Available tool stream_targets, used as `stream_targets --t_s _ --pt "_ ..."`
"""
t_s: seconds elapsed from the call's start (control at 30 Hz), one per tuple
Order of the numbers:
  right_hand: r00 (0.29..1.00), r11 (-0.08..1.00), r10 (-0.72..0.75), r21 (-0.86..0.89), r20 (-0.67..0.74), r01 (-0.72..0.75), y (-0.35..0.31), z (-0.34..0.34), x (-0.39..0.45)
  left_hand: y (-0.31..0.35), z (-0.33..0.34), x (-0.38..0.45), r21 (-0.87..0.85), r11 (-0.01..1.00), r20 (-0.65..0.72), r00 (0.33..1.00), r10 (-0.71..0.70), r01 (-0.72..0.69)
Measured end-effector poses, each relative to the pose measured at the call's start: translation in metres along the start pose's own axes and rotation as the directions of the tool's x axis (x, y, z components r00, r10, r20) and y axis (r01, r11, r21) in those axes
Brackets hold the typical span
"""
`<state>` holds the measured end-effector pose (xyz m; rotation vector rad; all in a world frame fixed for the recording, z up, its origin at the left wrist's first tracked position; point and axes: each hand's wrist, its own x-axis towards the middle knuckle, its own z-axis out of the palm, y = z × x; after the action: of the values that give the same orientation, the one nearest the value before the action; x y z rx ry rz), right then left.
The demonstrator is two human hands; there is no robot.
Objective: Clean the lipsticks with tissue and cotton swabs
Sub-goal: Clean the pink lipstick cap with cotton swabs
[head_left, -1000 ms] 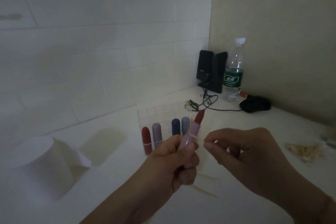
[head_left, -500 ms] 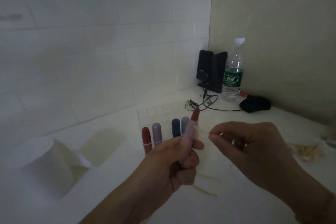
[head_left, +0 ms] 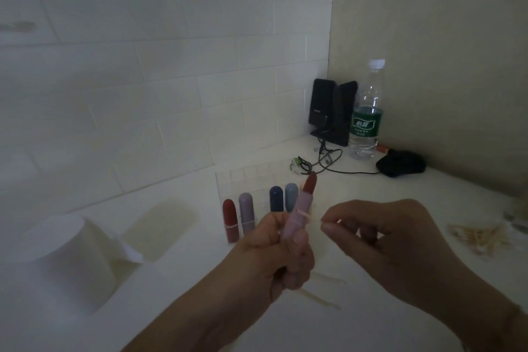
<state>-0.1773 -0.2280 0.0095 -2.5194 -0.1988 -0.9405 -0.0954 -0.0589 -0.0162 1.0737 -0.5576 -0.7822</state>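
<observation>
My left hand (head_left: 274, 251) grips an open pink lipstick (head_left: 301, 208), its red bullet pointing up and to the right. Just to its right, my right hand (head_left: 380, 240) pinches a thin cotton swab (head_left: 313, 217) whose tip touches the side of the tube. Several capped lipsticks stand in a clear rack (head_left: 228, 180) behind: a red one (head_left: 229, 220), a lilac one (head_left: 246, 213), a navy one (head_left: 276, 198) and a grey-blue one (head_left: 291, 196). A tissue roll (head_left: 65, 260) sits at the left. Loose cotton swabs (head_left: 483, 237) lie in a pile at the right.
Two used swabs (head_left: 323, 297) lie on the white table below my hands. At the back corner stand black speakers (head_left: 333, 111), a water bottle (head_left: 367, 111), a tangled cable (head_left: 323, 163) and a black mouse (head_left: 400, 164). Walls close the back and right.
My left hand has tilted the lipstick a little while my right hand stays pinched beside it, moving the swab slightly along the tube.
</observation>
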Motion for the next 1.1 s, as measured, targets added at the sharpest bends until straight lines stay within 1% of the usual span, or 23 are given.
stream_targets --t_s 0.1,0.17,0.2,0.27,0.3,0.43,0.57,0.7,0.8,0.93,1.0,1.1 --pt "1.000 1.000 0.001 -0.013 -0.023 -0.001 -0.0005 0.0014 -0.0002 0.0010 0.0001 -0.0013 -0.037 0.999 0.004 1.000 -0.019 0.019" --pt "1.000 1.000 -0.003 -0.006 -0.013 0.003 -0.0008 0.0018 -0.0004 0.0023 -0.0002 -0.0020 -0.049 0.998 0.010 0.999 -0.031 0.032" --pt "1.000 1.000 -0.009 -0.016 0.002 0.009 -0.0016 0.0015 -0.0003 0.0027 0.0000 -0.0018 -0.048 0.998 0.014 0.999 -0.035 0.035" --pt "1.000 0.999 -0.001 -0.037 -0.013 0.001 -0.0014 0.0019 -0.0001 0.0029 -0.0004 -0.0016 -0.035 0.999 0.012 0.999 -0.039 0.039" --pt "1.000 1.000 0.006 -0.030 -0.026 -0.007 -0.0007 0.0024 0.0000 0.0026 -0.0010 -0.0014 -0.029 0.999 0.007 0.999 -0.041 0.041" --pt "1.000 1.000 -0.016 -0.026 0.003 0.016 -0.0017 0.0018 -0.0006 0.0011 -0.0010 -0.0007 -0.021 0.999 0.008 0.999 -0.034 0.034" --pt "1.000 1.000 -0.003 -0.001 0.002 0.003 0.0001 0.0009 -0.0015 0.0014 -0.0021 -0.0002 -0.041 0.999 -0.011 1.000 -0.029 0.029" --pt "1.000 1.000 0.012 -0.020 -0.022 -0.013 0.0003 0.0020 -0.0010 0.0014 -0.0009 0.0005 -0.029 0.998 -0.028 0.998 -0.060 0.059" --pt "1.000 1.000 -0.003 -0.026 0.014 0.004 -0.0007 0.0028 -0.0014 0.0024 -0.0008 0.0003 -0.023 0.997 -0.026 0.997 -0.071 0.070" --pt "1.000 1.000 0.001 -0.024 0.004 -0.001 0.0011 0.0025 -0.0010 0.0043 -0.0004 0.0000 -0.028 0.995 -0.035 0.995 -0.097 0.096" --pt "1.000 0.999 -0.008 -0.039 0.016 0.008 0.0007 0.0016 -0.0010 0.0042 0.0005 0.0004 -0.063 0.991 -0.039 0.992 -0.122 0.120" --pt "1.000 1.000 -0.007 -0.020 -0.001 0.007 0.0013 0.0027 -0.0014 0.0041 -0.0004 0.0008 -0.143 0.979 -0.032 0.988 -0.151 0.145"
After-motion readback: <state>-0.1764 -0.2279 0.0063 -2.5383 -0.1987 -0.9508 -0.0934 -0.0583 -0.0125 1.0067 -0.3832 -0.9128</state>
